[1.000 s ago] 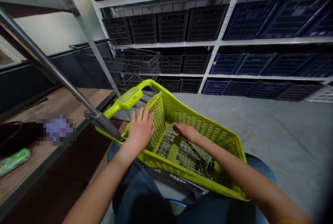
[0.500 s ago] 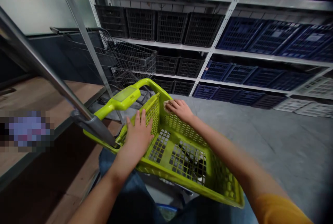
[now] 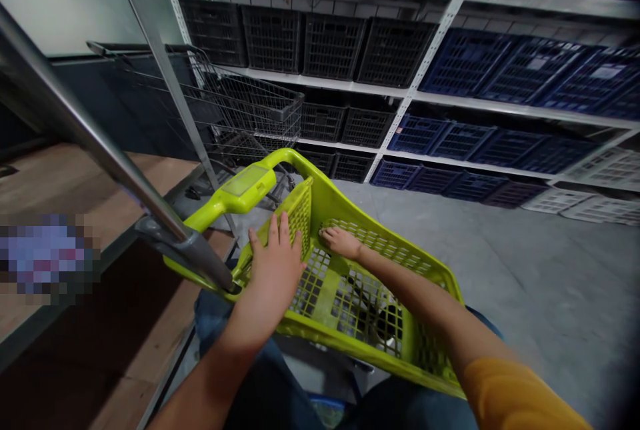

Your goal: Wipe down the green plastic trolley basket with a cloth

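A lime-green plastic shopping cart basket [image 3: 327, 293] with a grid floor stands in front of me, tilted in view. My left hand [image 3: 277, 260] lies with fingers spread against the perforated end panel [image 3: 300, 213], below the cart's handle [image 3: 245, 190]. Inside the basket, my right hand [image 3: 341, 242] is closed at the far corner, low on the long side wall. Its fingers grip a small pale cloth [image 3: 323, 230], mostly hidden under them and pressed to the plastic.
White shelves [image 3: 350, 83] hold black crates [image 3: 335, 47] and blue crates [image 3: 467, 60]. A dark wire cart [image 3: 255, 110] is parked behind the green one. On the left are a metal pole [image 3: 105, 143] and a wooden surface [image 3: 125, 177]. Grey floor [image 3: 525, 270] extends right.
My right hand has moved down with the cloth, from the upper part of the side wall to low inside the basket. My left hand remains on the end panel.
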Action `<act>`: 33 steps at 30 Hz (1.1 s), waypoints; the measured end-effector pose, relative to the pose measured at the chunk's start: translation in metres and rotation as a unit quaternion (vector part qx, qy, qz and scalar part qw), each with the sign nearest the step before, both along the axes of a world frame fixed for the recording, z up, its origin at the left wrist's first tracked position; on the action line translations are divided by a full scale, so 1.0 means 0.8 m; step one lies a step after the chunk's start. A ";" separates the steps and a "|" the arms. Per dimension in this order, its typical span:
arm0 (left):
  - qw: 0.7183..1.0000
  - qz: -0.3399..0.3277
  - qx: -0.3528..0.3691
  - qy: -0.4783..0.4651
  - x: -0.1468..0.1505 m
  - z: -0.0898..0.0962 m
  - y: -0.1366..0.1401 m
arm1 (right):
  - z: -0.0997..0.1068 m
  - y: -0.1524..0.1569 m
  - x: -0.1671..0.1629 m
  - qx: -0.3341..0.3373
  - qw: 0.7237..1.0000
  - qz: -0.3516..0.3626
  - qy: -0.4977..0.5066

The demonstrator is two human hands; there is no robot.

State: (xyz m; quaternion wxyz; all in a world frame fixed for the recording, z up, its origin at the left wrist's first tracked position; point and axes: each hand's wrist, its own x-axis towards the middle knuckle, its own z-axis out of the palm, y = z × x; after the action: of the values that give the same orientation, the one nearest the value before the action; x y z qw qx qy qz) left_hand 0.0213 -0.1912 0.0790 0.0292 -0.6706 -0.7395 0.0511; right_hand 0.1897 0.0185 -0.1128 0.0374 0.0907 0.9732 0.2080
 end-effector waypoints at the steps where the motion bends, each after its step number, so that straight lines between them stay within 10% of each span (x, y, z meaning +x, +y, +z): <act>1: 1.000 0.002 0.001 0.001 0.001 -0.001 0.000 | 0.020 0.005 -0.010 0.006 1.000 -0.008 0.021; 7: 1.000 0.008 0.011 0.003 0.001 -0.005 0.001 | 0.111 0.034 -0.057 0.068 0.975 -0.087 0.195; 17: 1.000 0.006 0.002 -0.001 0.003 -0.002 0.004 | -0.024 0.007 -0.032 0.053 0.988 -0.061 0.135; 28: 1.000 0.000 0.001 0.002 0.003 0.001 0.005 | -0.061 -0.001 -0.007 -0.044 0.997 -0.036 -0.047; 33: 1.000 0.002 0.003 0.005 0.004 -0.001 0.005 | 0.007 0.006 -0.013 -0.002 0.999 -0.046 0.024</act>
State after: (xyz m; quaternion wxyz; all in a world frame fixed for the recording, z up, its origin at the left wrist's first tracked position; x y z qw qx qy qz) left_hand 0.0245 -0.1870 0.0779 0.0343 -0.6687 -0.7409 0.0521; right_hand 0.1789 0.0236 -0.1073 0.0238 0.1405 0.9690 0.2018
